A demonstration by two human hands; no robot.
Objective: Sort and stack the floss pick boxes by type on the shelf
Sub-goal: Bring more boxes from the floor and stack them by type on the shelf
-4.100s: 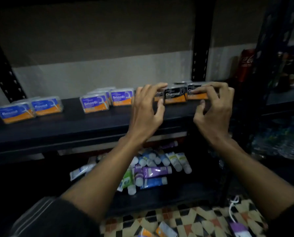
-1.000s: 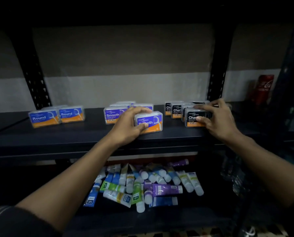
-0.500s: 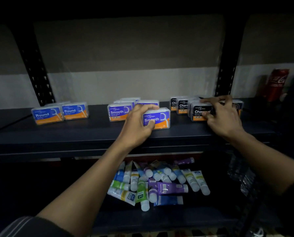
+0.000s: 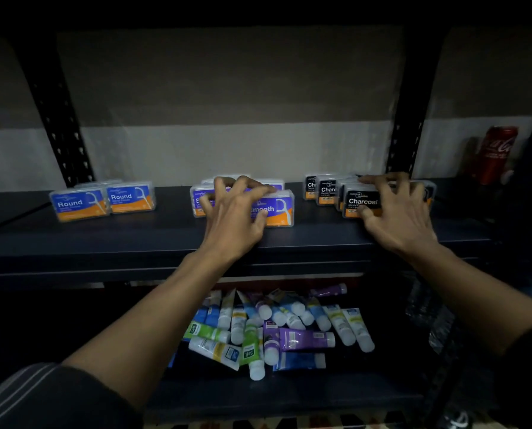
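The left grip (image 4: pixel 233 215) is clasping the front clear plastic, blue-and-orange-labelled Smooth box (image 4: pixel 278 209). Its thumb is pressing the label face, its arched fingers are lying over the top, and its little finger is reaching the neighbouring box on that grip's left. The right grip (image 4: pixel 397 218) is clamping the front clear plastic, black-and-orange-labelled Charcoal box (image 4: pixel 362 201), thumb at the front and fingers over the top.

Both boxes are standing on the dark flat metal shelf (image 4: pixel 134 239), whose front edge is running just under both wrists. A narrow strip of bare shelf is showing between the grips. A wider bare stretch is lying open left of the left grip, ending at the clear plastic, blue-and-orange-labelled Round boxes (image 4: pixel 79 204). A black perforated upright post (image 4: pixel 405 119) is rising just behind the right grip.

At least four of the Smooth kind are showing, and at least five of the Charcoal kind. Two Round boxes are facing front, with more behind, uncountable. One red drink can (image 4: pixel 495 153) is standing well right of the right grip. Below both grips, a heap of coloured plastic tubes (image 4: pixel 301 339) is lying, too tangled for counting.
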